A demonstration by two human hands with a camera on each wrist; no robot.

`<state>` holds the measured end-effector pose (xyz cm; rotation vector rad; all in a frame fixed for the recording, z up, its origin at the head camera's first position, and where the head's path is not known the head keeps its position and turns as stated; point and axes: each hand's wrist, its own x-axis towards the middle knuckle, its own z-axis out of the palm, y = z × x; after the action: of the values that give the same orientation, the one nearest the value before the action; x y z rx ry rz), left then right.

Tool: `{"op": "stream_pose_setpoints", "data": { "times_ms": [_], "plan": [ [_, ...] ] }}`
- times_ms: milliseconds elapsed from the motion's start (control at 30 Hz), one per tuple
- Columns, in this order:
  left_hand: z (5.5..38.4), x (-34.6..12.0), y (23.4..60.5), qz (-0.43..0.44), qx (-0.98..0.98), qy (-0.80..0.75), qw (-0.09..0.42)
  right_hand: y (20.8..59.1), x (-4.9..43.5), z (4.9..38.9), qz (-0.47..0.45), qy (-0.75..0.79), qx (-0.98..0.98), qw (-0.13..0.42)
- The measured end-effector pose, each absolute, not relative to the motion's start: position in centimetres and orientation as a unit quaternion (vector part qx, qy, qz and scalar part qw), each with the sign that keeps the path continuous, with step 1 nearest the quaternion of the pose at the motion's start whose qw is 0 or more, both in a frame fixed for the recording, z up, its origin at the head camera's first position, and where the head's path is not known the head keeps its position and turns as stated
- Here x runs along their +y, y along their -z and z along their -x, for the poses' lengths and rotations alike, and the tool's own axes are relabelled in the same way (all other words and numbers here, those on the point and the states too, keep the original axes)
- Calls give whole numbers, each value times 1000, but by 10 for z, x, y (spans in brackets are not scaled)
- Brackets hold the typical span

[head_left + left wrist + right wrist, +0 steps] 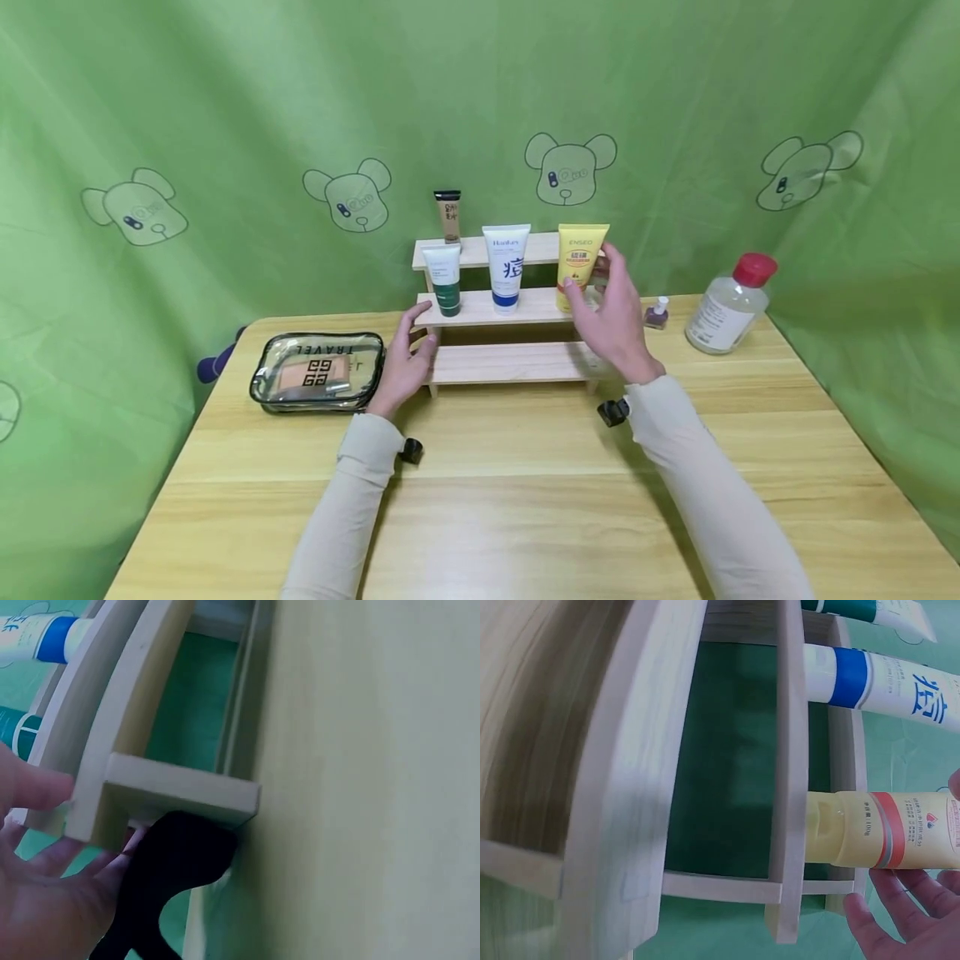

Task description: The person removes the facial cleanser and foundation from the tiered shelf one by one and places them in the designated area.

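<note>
— Where is the right hand [611, 321]?
— It is open, fingers spread around the yellow tube [581, 265] on the middle step of the wooden shelf [510, 363], thumb just beside it

— And the left hand [405, 362]?
— Open too, fingers resting on the shelf's left end, with a clear travel bag [317, 372] just to its left

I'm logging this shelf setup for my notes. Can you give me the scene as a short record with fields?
Setting: wooden table, green cloth backdrop
Rack: three-step wooden rack
Top step: small beige tube
Middle step: green-capped tube, blue-capped tube, yellow tube
Left hand: open, touching the rack's left end
Right hand: open, fingers beside the yellow tube
Left of rack: clear pouch
Right of rack: nail polish, red-capped bottle
</note>
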<state>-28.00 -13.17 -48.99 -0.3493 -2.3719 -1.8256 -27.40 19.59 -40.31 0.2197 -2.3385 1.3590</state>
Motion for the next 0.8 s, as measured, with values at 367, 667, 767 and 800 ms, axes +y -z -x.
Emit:
{"op": "stream_pose_setpoints", "data": {
  "times_ms": [367, 667, 767, 800],
  "plan": [
    [285, -139, 481, 113, -775, 617, 72, 395, 196, 276, -81, -557, -808, 173],
    [285, -140, 478, 112, -773, 621, 68, 392, 209, 280, -75, -579, -800, 138],
    [287, -141, 477, 114, -772, 621, 66, 389, 215, 279, -72, -570, -810, 116],
    [287, -141, 477, 115, -772, 621, 65, 388, 217, 278, -72, -568, -813, 109]
  ]
}}
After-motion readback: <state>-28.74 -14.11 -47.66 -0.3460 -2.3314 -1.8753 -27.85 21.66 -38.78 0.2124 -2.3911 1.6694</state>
